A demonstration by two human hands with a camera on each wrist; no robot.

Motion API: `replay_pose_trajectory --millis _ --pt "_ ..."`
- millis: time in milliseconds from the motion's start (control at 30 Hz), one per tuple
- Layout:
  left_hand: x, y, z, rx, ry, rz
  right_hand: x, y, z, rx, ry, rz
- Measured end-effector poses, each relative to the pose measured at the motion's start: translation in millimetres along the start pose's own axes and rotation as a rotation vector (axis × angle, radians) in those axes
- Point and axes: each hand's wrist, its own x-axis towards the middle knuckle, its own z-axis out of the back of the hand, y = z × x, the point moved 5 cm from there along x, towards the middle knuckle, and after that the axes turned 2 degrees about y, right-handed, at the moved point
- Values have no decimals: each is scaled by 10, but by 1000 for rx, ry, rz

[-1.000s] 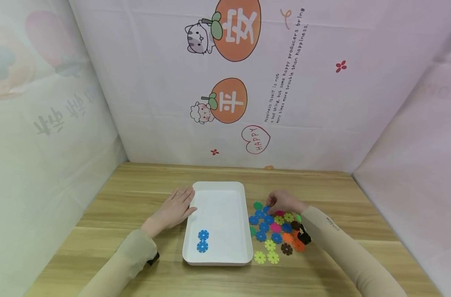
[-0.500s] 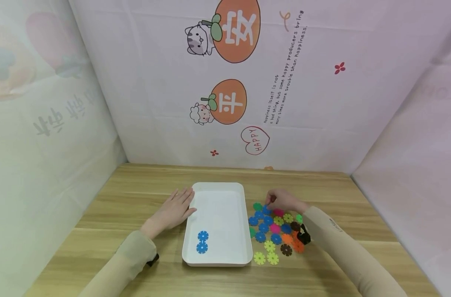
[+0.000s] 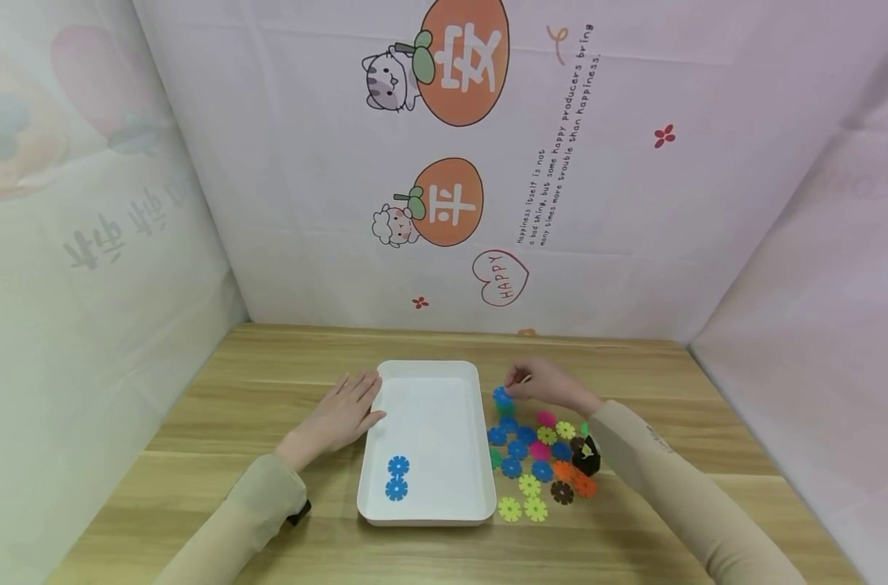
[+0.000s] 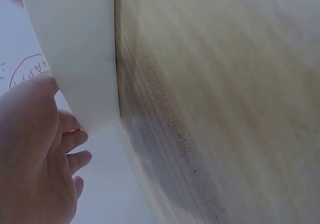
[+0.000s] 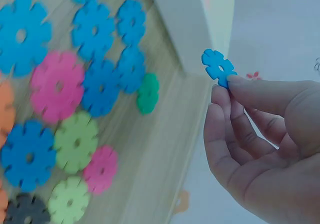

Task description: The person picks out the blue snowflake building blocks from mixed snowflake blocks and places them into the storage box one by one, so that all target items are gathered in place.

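Thumb and fingertips of my right hand [image 3: 549, 382] pinch a blue notched plastic disc [image 5: 218, 67], held above the far end of the loose pile. Just below it in the head view is a green disc [image 3: 505, 411]. My left hand [image 3: 337, 416] lies with straight fingers against the left rim of the white tray [image 3: 444, 510]; in the left wrist view the fingers touch the tray's wall [image 4: 75, 49]. Inside the tray, near its front left, two blue discs [image 3: 397, 478] lie one in front of the other.
Right of the tray spreads a loose pile of notched discs, among them blue [image 3: 512, 467], pink [image 3: 539, 451], yellow-green [image 3: 535, 509], orange [image 3: 584, 486] and brown [image 3: 562, 492]. Printed cloth walls [image 3: 597, 309] surround the wooden table [image 3: 319, 349] at the back and sides.
My right hand has picked up a blue disc from the pile's far side and moved it left, toward the tray. My left hand stays on the tray rim.
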Motion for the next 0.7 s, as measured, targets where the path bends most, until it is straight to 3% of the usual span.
replay_pose_trajectory --millis 333,533,700 --pt "7 23 -30 -19 32 -12 89 244 -122 123 3 -32" --pt "13 20 -33 -6 27 -24 167 415 -293 185 63 -11" --pt "23 13 -36 -2 28 -23 266 547 -501 159 127 5"
